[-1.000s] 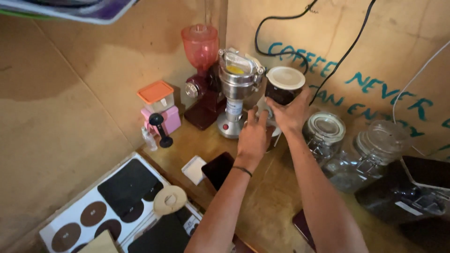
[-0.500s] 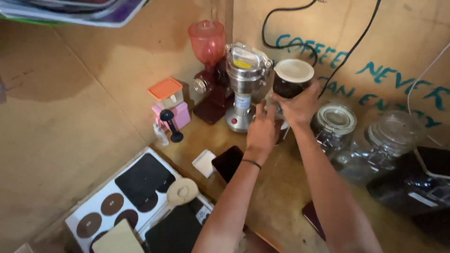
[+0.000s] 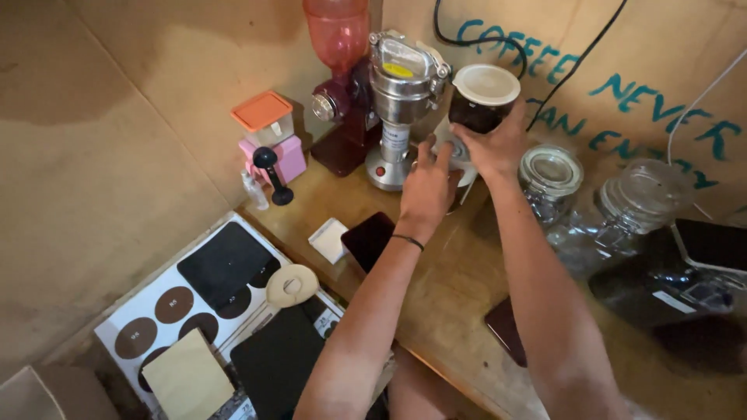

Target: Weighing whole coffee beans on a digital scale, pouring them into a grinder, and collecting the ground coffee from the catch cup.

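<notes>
1. At the far left, below the wooden counter (image 3: 467,280), lay a white board (image 3: 167,299) with dark square and round pads, and a round cream disc (image 3: 291,285) rested at its edge.
2. On the counter's left end stood a clear box with an orange lid (image 3: 263,117) atop a pink box (image 3: 282,155), with a black tamper (image 3: 270,173) just in front.
3. A small white square (image 3: 329,238) and a dark phone (image 3: 368,239) lay flat side by side, near the counter's front edge.
4. Against the wall stood a dark red grinder (image 3: 346,117) with a pink hopper, and just beside it a steel grinder (image 3: 398,101) with a clamped lid.
5. The left hand (image 3: 426,187) reached to the white base of the dark-hoppered grinder (image 3: 475,117), its fingers resting on it; whether they closed around anything could not be told.
6. The right hand (image 3: 498,144) wrapped around the dark hopper with its white lid, thumb and fingers closed on its side. This grinder stood just right of the steel one, near the wall.
7. Right of that stood two clear glass jars (image 3: 622,206) with clamp lids, and a dark device (image 3: 685,295) lay at the far right.
</notes>
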